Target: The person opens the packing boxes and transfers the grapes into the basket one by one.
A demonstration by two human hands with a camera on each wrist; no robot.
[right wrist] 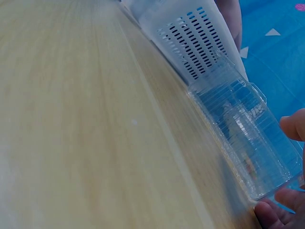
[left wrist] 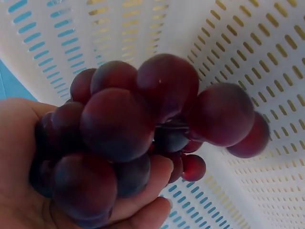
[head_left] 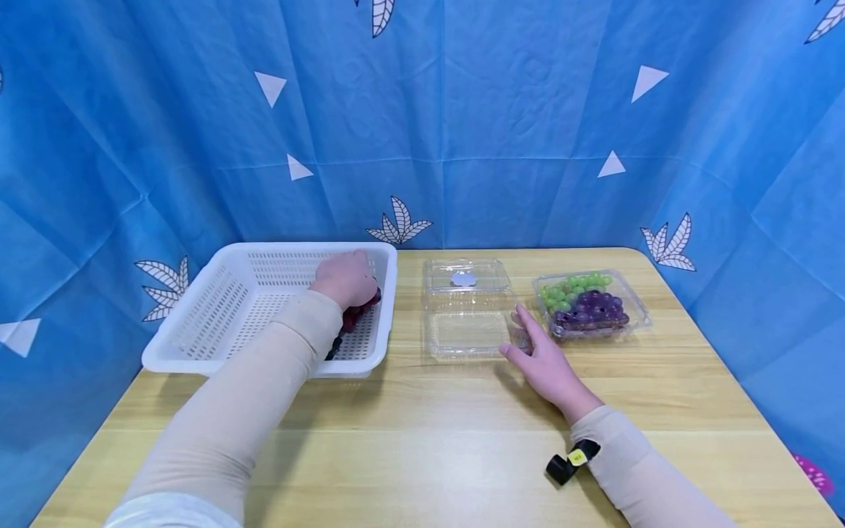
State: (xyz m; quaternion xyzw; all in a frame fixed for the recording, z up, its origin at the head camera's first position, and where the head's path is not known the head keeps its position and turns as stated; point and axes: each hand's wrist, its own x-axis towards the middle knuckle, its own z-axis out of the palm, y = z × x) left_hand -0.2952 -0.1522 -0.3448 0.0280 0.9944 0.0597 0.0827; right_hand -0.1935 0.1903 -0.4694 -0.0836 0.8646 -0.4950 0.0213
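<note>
Inside the white basket (head_left: pixel 191 315), my left hand (head_left: pixel 346 279) grips a bunch of dark red grapes (left wrist: pixel 119 124); in the left wrist view the fingers curl under the bunch and the basket's slotted wall fills the background. At the right edge of an opened clear plastic box (head_left: pixel 469 334), my right hand (head_left: pixel 544 363) rests with fingers spread. The right wrist view has its thumb and fingertips beside the corner of that clear box (right wrist: pixel 248 138). The box's lid (head_left: pixel 465 275) lies folded back behind it, with a pale round sticker.
Right of my right hand stands another clear box (head_left: pixel 637 304) with green grapes (head_left: pixel 574 290) and purple grapes (head_left: pixel 590 309) in it. A wooden table (head_left: pixel 422 455) carries everything. Blue patterned cloth (head_left: pixel 515 125) hangs at the back and both sides.
</note>
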